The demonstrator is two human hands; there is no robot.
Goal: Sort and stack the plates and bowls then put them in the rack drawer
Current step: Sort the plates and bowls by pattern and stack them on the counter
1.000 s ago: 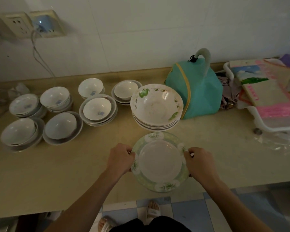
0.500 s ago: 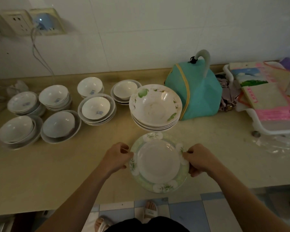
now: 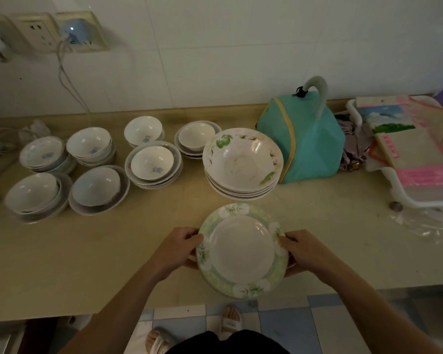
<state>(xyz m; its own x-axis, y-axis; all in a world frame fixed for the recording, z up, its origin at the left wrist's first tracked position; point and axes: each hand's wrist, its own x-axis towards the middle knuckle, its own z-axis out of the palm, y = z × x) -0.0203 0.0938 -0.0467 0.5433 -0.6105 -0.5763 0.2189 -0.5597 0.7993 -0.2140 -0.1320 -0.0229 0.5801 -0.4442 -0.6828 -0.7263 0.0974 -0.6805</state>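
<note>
One green-rimmed plate between two hands.

My left hand and right hand each clasp a side of the green-rimmed plate, so that plate fills the gap between my fingers. Just beyond my fingertips a stack of apple-print bowls blocks the way straight ahead, with the teal bag touching or nearly touching it on its right. Out past my left knuckles the beige counter lies bare, open for a sweep until the small white bowl stacks farther off. Past my right knuckles the counter is bare up to the crinkled clear plastic and the white tray. Behind my wrists, the counter edge drops to tiled floor.
</note>
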